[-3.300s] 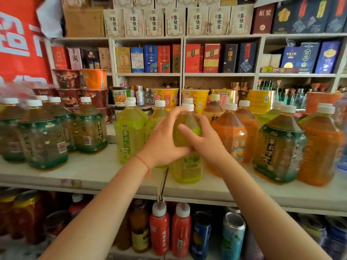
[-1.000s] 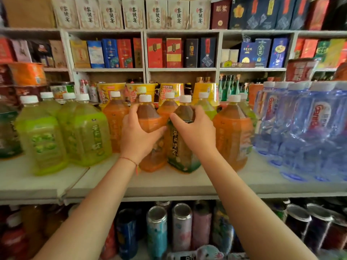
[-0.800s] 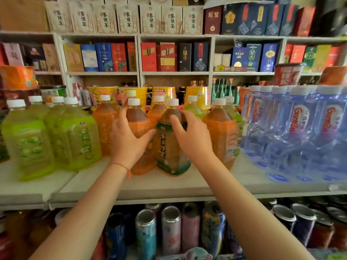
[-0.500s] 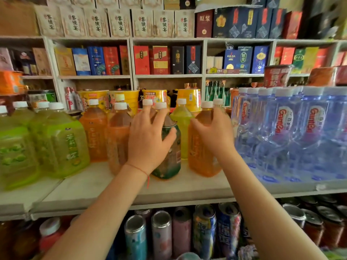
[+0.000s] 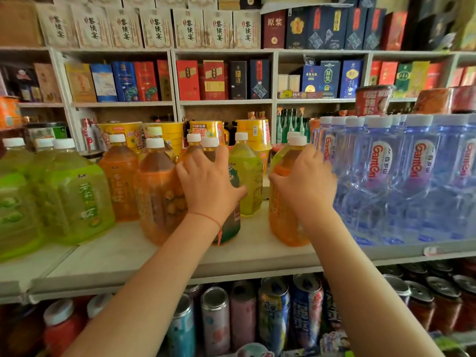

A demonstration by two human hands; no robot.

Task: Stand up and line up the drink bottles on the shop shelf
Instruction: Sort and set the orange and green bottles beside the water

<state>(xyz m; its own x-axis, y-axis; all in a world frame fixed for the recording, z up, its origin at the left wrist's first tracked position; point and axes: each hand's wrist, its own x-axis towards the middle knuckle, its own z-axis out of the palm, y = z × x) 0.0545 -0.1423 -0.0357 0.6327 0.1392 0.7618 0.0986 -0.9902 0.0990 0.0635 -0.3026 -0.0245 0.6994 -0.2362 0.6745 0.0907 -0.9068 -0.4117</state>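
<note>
Both hands have slid rightward along the shelf [image 5: 180,256] since a moment ago: left hand [image 5: 210,188] now curls round the dark green-labelled bottle [image 5: 230,225] at frame centre, right hand [image 5: 306,185] grips the shoulder of the orange bottle [image 5: 282,220] just beside the clear blue water bottles [image 5: 381,181]. Each is squarish plastic, glossy, white-capped and upright on the pale board; the yellow-green bottle [image 5: 248,181] stands behind, between the hands
</note>
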